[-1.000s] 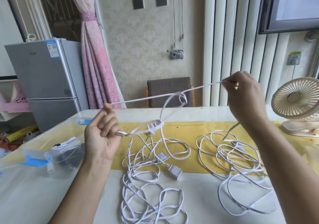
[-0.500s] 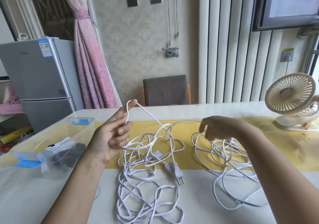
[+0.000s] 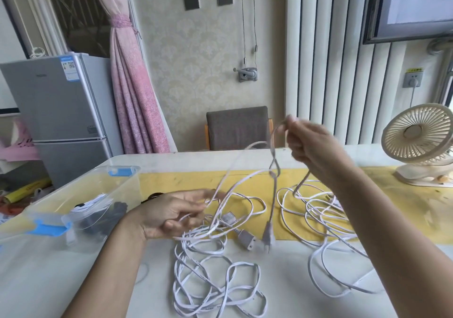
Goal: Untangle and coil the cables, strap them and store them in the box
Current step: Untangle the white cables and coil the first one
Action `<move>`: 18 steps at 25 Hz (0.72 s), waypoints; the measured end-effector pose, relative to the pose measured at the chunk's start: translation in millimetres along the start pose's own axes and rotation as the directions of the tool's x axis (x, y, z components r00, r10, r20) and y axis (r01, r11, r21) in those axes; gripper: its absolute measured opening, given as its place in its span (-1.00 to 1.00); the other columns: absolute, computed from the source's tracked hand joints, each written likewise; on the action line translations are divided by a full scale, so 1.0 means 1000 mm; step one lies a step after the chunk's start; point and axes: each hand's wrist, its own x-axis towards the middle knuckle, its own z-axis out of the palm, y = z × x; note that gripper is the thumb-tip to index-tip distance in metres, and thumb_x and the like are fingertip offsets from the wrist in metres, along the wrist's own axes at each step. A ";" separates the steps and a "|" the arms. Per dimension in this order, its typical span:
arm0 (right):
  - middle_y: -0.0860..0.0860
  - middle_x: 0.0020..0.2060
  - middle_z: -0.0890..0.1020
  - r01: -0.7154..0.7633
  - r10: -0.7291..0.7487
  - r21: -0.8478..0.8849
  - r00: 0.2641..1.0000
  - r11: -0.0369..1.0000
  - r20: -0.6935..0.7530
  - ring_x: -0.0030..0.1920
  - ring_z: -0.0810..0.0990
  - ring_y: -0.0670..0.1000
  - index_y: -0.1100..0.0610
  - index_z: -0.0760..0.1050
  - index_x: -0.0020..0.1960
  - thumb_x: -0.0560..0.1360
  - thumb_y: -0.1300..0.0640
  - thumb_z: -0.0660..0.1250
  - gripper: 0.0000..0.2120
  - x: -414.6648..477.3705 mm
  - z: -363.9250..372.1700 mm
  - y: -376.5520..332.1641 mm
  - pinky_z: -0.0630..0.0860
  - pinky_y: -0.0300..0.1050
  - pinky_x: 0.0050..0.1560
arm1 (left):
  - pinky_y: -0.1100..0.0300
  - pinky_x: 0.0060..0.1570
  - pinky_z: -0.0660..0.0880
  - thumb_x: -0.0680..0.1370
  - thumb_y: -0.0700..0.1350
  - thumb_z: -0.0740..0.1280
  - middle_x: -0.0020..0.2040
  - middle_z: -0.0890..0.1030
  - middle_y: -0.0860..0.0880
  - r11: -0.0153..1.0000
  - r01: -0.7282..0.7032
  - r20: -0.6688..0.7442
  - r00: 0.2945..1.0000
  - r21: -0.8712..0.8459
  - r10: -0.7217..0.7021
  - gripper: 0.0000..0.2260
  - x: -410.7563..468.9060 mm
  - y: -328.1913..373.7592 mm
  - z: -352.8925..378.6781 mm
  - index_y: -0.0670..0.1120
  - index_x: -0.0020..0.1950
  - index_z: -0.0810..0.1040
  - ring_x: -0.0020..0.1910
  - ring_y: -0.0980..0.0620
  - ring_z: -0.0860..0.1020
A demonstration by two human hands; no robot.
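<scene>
Above the white table (image 3: 61,281), your right hand (image 3: 316,146): it pinched a raised strand of flat white cable (image 3: 274,170).
Your left hand (image 3: 171,216): low among the strands; too blurred to tell whether it gripped.
Cable heaps: two, the centre heap (image 3: 213,290) and the right heap (image 3: 328,222); both were tangled, nothing coiled or strapped.
Grey plugs (image 3: 246,238): two showed, side by side.
Clear plastic box with blue latches (image 3: 117,182): one, at your left, awaiting them.

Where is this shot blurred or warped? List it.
Head view: motion blur smears the right hand and the raised cable it pinches; the fingers of the left hand are soft too; the fan and fridge are sharp; the wide-angle lens tilts the fridge; light is soft, shadows faint.
</scene>
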 end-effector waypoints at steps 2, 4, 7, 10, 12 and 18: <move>-0.11 -0.54 0.27 0.125 -0.094 0.143 0.975 0.982 -0.204 -0.55 0.09 -0.16 0.12 0.45 -0.21 0.64 0.04 0.08 -0.68 0.001 -0.009 -0.010 -0.02 -0.29 -0.53 | 0.45 -0.75 0.03 0.56 -0.24 0.29 -0.51 0.33 -0.01 0.988 0.127 -0.237 0.966 0.088 -0.103 -0.90 0.001 -0.002 0.002 -0.22 0.04 0.52 -0.69 0.24 0.13; -0.08 -0.48 0.35 0.211 -0.142 0.177 0.930 0.961 -0.339 -0.56 0.14 -0.18 0.09 0.44 -0.22 0.64 0.03 0.09 -0.68 -0.001 -0.013 -0.013 0.04 -0.34 -0.54 | 0.41 -0.74 0.02 0.58 -0.25 0.25 -0.54 0.31 0.01 0.984 0.139 -0.430 0.900 0.114 -0.077 -0.90 0.005 0.000 0.001 -0.22 -0.11 0.51 -0.70 0.22 0.14; -0.01 -0.36 0.45 0.262 -0.218 0.113 0.928 0.959 -0.302 -0.57 0.14 -0.18 0.12 0.48 -0.17 0.64 0.05 0.08 -0.69 -0.003 -0.008 -0.010 0.07 -0.34 -0.52 | 0.30 -0.54 0.29 0.58 -0.20 0.26 -0.45 0.51 -0.08 0.908 0.028 -0.791 0.502 0.418 0.349 -0.86 0.015 -0.001 -0.005 -0.25 -0.04 0.56 -0.57 0.03 0.44; -0.01 -0.19 0.62 0.256 -0.250 0.028 0.958 0.966 -0.137 -0.50 0.23 -0.11 0.14 0.54 -0.10 0.63 0.08 0.10 -0.71 -0.005 -0.008 -0.018 0.18 -0.27 -0.42 | 0.07 -0.16 0.41 0.60 -0.15 0.16 -0.12 0.63 -0.21 0.774 0.124 -0.784 0.136 0.620 0.606 -0.84 0.018 -0.001 -0.001 -0.19 -0.05 0.50 -0.15 -0.20 0.59; 0.00 -0.09 0.65 0.192 -0.193 -0.062 0.981 0.980 -0.016 -0.41 0.37 -0.07 0.17 0.56 -0.08 0.59 0.07 0.13 -0.73 -0.006 -0.015 -0.026 0.31 -0.26 -0.32 | 0.09 -0.09 0.39 0.59 -0.16 0.15 -0.01 0.63 -0.18 0.764 0.213 -0.791 0.227 0.610 0.568 -0.84 0.020 0.000 0.005 -0.17 0.00 0.51 -0.03 -0.18 0.56; 0.00 -0.34 0.59 0.078 0.017 -0.290 0.949 0.954 0.314 -0.48 0.14 -0.09 0.25 0.56 0.00 0.56 0.07 0.13 -0.69 -0.010 -0.006 -0.022 0.12 -0.34 -0.49 | 0.29 0.19 0.32 0.53 -0.08 0.14 0.19 0.54 0.14 0.655 -0.212 -0.471 0.541 0.725 0.697 -0.69 0.024 0.008 0.060 0.09 0.24 0.47 0.25 0.17 0.44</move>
